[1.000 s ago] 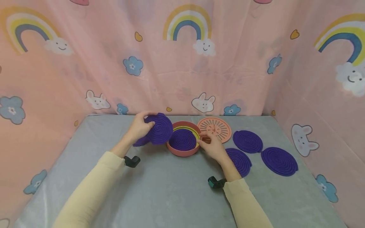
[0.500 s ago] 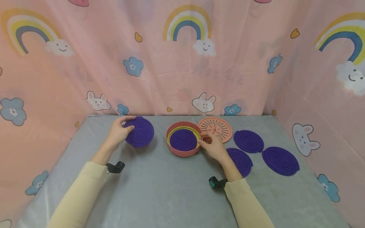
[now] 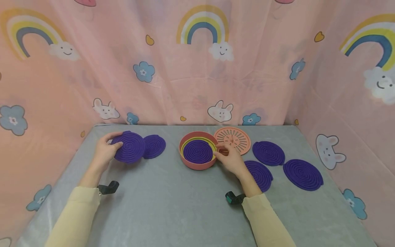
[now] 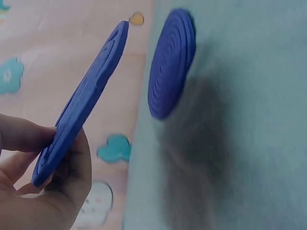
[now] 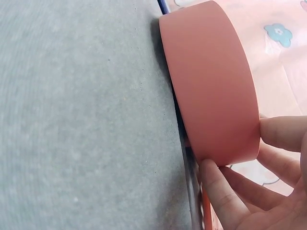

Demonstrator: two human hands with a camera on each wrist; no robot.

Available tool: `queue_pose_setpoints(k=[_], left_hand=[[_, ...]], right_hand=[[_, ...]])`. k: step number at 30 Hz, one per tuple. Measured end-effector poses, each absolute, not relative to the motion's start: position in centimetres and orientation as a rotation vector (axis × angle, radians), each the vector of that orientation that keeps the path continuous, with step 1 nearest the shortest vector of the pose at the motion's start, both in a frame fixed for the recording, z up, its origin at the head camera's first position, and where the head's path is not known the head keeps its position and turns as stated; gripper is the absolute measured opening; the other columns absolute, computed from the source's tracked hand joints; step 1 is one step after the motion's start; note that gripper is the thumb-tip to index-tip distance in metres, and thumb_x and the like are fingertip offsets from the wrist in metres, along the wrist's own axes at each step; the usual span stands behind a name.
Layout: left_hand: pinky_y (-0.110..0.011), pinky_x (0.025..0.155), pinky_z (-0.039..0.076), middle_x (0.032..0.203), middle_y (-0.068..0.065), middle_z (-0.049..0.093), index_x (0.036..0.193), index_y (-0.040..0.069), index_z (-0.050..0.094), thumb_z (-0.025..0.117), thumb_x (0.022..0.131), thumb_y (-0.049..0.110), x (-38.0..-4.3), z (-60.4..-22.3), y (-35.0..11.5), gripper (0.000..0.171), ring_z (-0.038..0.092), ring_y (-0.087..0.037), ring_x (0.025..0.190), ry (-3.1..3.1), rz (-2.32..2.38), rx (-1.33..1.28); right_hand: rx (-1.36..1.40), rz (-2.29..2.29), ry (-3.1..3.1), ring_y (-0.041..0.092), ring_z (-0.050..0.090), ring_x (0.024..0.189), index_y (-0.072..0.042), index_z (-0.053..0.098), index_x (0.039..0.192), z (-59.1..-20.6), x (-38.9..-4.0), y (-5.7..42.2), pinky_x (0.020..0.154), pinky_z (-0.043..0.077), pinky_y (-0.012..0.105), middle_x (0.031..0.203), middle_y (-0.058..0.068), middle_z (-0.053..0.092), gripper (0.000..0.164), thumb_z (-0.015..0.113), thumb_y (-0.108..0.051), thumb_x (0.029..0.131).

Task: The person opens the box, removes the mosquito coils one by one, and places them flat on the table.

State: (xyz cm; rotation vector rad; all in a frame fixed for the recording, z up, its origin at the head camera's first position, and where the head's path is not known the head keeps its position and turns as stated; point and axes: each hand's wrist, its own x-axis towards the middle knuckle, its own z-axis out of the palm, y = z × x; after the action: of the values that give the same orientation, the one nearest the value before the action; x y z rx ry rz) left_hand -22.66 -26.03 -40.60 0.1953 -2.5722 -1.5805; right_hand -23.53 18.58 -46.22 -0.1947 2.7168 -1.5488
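My left hand point(image 3: 103, 149) pinches a purple mosquito coil point(image 3: 129, 147) by its left edge and holds it tilted above the table. In the left wrist view, thumb and fingers lie on opposite faces of that coil point(image 4: 81, 105). A second purple coil point(image 3: 155, 146) lies on the table just to its right. At the centre stands a round pink-red case point(image 3: 197, 166) with a yellow inner ring, and another coil point(image 3: 198, 151) lies inside it. My right hand point(image 3: 229, 159) grips the case's right side; the right wrist view shows its fingers on the case wall point(image 5: 211, 81).
An orange slotted lid point(image 3: 234, 140) lies behind my right hand. Right of it are three purple coils point(image 3: 268, 153) lying flat, one partly hidden by my right forearm. A pink printed curtain point(image 3: 197, 79) borders the grey table point(image 3: 191, 206) at the back and sides.
My left hand has moved left from beside the case with its coil. One coil it carried has been let go and now lies on the table. My right hand stays at the case.
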Motion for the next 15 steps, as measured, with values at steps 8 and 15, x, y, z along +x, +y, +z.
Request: queue_pose_setpoints(k=[8,15], left_hand=[[-0.054,0.113,0.035,0.155,-0.027,0.034,0.152,0.000,0.043,0.050,0.101,0.000,-22.3,-42.1,-28.3,0.051,0.036,-0.044,0.143,-2.509,-1.679,0.412],[-0.050,0.114,0.034,0.159,-0.027,0.029,0.151,-0.002,0.043,0.049,0.099,-0.004,-22.5,-43.7,-29.4,0.052,0.031,-0.043,0.146,-2.469,-1.706,0.545]], right_hand=[[-0.196,-1.556,2.712,0.038,0.060,0.120,-0.006,0.063,0.131,-46.1,-23.5,18.5,0.100,0.049,0.052,0.132,0.021,0.061,0.039,0.069,-0.025,0.098],[-0.205,-1.552,2.728,0.037,0.060,0.120,-0.006,0.062,0.132,-46.2,-23.5,18.5,0.100,0.049,0.052,0.130,0.020,0.062,0.038,0.069,-0.023,0.098]])
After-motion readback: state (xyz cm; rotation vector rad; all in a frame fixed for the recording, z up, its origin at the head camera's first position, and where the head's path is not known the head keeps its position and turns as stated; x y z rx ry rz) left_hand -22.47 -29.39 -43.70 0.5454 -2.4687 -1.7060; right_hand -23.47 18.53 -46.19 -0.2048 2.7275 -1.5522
